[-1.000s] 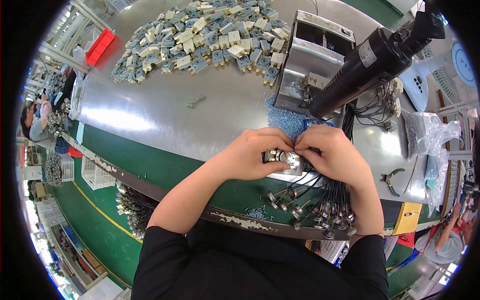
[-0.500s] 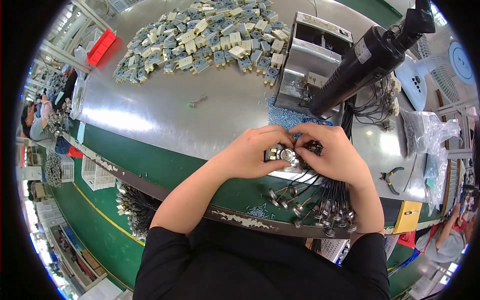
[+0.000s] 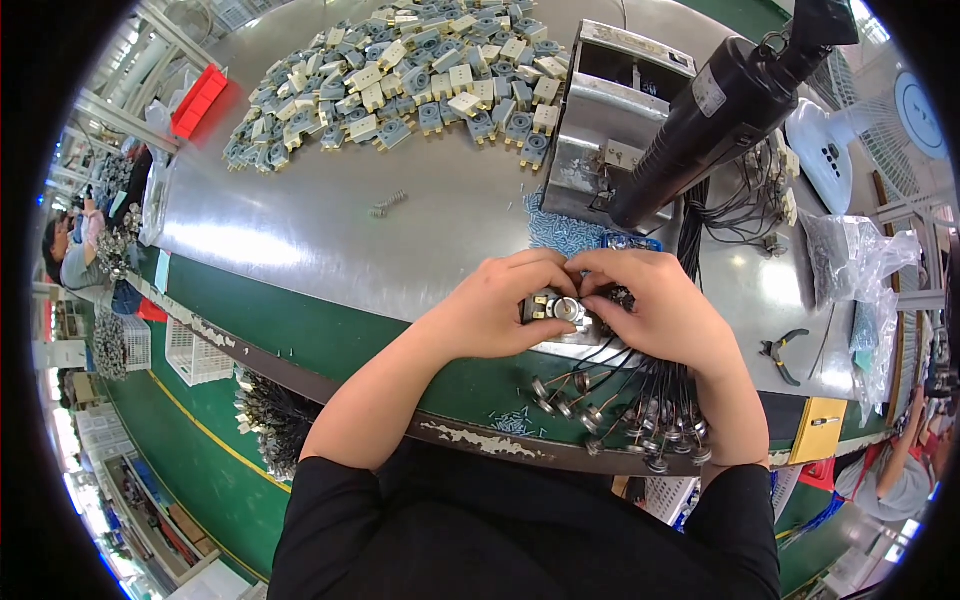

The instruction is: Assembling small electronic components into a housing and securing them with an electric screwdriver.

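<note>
Near the table's front edge, my left hand is closed round a small thermostat-like part with a round metal top and brass terminals, thumb at its near side. My right hand is bent over the part's right side, thumb and forefinger pinched together; what lies between these fingertips is hidden. Beneath my right hand runs a bundle of thin black wires, with round metal sensor heads at its near end. Just beyond both hands lies a heap of small bluish screws.
A black electric screwdriver leans over a metal stand. Grey-and-cream switch bodies are heaped at the far side. A spring, pliers, loose screws and a yellow pad lie around. A fan stands at right.
Both hands stay at the same part, with only slight finger movement. The whole view has shifted a little, and slightly more of a blue thing by the screw heap shows beyond my right hand.
</note>
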The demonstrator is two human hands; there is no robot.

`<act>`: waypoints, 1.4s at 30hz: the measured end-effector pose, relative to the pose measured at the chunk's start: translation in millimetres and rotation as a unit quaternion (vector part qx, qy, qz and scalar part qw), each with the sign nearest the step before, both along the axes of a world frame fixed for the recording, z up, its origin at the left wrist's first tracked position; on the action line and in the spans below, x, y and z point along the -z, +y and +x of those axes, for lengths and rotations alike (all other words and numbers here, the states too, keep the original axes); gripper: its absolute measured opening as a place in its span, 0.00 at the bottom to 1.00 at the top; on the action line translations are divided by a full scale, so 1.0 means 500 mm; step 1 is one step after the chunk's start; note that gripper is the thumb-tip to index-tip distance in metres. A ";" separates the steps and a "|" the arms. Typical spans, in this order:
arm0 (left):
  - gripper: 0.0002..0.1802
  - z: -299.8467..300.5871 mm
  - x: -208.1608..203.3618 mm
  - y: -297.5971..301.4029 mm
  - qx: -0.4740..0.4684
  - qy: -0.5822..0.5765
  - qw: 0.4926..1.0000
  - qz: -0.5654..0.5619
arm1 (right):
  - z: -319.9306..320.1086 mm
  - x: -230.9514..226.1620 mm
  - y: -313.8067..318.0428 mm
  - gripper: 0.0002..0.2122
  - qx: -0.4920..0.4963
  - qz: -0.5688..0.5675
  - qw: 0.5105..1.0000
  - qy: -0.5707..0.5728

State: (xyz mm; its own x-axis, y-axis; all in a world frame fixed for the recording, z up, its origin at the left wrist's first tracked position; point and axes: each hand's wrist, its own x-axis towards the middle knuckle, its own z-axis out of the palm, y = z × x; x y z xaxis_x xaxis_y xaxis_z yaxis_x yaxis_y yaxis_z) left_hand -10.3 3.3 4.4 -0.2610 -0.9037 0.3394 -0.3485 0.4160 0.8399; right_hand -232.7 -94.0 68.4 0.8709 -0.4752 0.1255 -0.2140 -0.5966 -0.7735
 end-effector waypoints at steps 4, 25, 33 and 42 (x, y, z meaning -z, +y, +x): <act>0.22 0.000 0.000 0.001 -0.011 -0.003 1.000 0.014 | 0.000 0.005 0.001 0.17 -0.005 0.010 1.000 -0.026; 0.22 0.000 0.004 0.001 -0.001 0.010 1.000 0.015 | 0.003 -0.002 -0.002 0.19 0.009 -0.053 0.998 -0.010; 0.20 -0.002 0.005 0.001 0.007 0.011 1.000 0.017 | -0.001 0.004 -0.002 0.18 -0.002 -0.048 0.999 0.008; 0.19 0.009 0.013 -0.008 0.016 0.011 0.999 -0.025 | 0.003 0.009 -0.007 0.21 -0.005 -0.051 0.998 0.036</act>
State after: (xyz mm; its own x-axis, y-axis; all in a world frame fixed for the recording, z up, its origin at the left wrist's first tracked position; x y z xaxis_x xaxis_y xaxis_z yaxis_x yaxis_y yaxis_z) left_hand -5.9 -0.9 -2.1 -0.2817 -0.8765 0.3904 -0.3153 0.4689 0.8251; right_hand -231.2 -97.4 64.0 0.8839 -0.4548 0.1093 -0.2615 -0.6742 -0.6907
